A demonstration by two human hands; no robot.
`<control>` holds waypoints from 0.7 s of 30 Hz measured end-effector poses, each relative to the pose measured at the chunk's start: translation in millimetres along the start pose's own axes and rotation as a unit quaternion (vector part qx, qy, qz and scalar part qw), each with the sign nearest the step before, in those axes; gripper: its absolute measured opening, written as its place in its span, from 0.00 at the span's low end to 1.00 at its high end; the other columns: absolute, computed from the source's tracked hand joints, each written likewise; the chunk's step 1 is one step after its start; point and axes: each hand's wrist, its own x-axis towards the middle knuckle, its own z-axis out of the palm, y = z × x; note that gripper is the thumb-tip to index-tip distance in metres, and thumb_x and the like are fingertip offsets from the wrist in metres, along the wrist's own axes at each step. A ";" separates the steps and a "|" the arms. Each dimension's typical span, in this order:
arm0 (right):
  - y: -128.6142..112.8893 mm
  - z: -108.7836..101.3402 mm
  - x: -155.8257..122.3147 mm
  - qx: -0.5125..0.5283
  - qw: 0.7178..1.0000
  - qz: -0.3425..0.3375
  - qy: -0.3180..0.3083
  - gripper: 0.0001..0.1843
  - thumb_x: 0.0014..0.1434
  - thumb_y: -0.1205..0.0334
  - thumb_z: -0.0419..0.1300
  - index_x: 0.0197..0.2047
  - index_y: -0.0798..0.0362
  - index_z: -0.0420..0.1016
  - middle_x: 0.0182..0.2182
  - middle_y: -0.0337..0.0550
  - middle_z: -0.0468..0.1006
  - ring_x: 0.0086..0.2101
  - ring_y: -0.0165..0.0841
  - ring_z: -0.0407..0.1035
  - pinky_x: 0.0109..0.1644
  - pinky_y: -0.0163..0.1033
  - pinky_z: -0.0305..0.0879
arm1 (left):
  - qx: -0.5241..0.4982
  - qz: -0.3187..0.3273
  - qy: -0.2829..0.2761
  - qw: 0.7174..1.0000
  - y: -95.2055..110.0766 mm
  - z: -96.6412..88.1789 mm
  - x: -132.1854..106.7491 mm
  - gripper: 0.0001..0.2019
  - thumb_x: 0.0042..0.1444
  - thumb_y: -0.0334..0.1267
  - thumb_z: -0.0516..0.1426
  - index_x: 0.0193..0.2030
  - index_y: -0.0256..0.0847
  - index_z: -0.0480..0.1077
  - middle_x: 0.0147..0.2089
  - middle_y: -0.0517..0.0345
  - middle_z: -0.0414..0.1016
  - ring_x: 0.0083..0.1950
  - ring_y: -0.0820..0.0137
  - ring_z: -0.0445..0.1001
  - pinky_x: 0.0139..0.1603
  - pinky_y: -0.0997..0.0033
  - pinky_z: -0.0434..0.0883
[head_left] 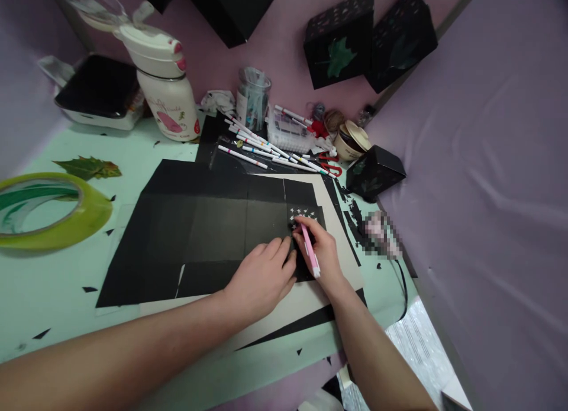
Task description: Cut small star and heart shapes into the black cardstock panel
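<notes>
A large black paper sheet (199, 227) with fold lines lies on a pale board on the mint-green table. My left hand (261, 278) rests flat on the sheet, fingers together, pressing it down. My right hand (322, 251) is closed on a pink craft knife (309, 249), its tip at a panel of small star-shaped cutouts (304, 213) in the sheet's right part.
Several white marker pens (266, 148) lie at the back with a jar (252, 97), red scissors (331, 164) and a small bowl (350, 140). A bottle (166, 86) stands back left. A green leaf (89, 167) and tape roll (44, 210) sit left. Black boxes (375, 171) stand right.
</notes>
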 end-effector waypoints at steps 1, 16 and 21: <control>-0.4 -1.2 2.2 -0.004 1.000 0.003 -0.011 0.17 0.61 0.68 0.56 0.52 0.49 0.73 0.44 0.43 0.78 0.41 0.35 0.74 0.48 0.41 0.69 | 0.000 0.000 -0.002 1.000 0.0 0.0 0.3 0.20 0.63 0.42 0.52 0.56 0.30 0.67 0.58 0.38 0.68 0.56 0.52 0.66 0.48 0.57 0.67; 0.9 -5.0 13.9 -0.020 0.997 0.036 -0.065 0.19 0.59 0.71 0.54 0.51 0.45 0.73 0.38 0.39 0.79 0.37 0.34 0.74 0.44 0.39 0.69 | 0.011 0.010 0.009 1.000 -0.4 2.6 -0.4 0.19 0.64 0.42 0.51 0.55 0.30 0.68 0.58 0.37 0.69 0.56 0.53 0.67 0.47 0.58 0.65; 1.1 -0.6 11.7 -0.001 0.999 0.035 -0.040 0.19 0.61 0.70 0.53 0.52 0.44 0.73 0.40 0.39 0.78 0.37 0.33 0.74 0.44 0.39 0.70 | 0.013 0.013 0.024 1.000 -0.7 6.7 -0.2 0.18 0.64 0.41 0.51 0.54 0.31 0.69 0.57 0.38 0.69 0.55 0.53 0.68 0.46 0.58 0.65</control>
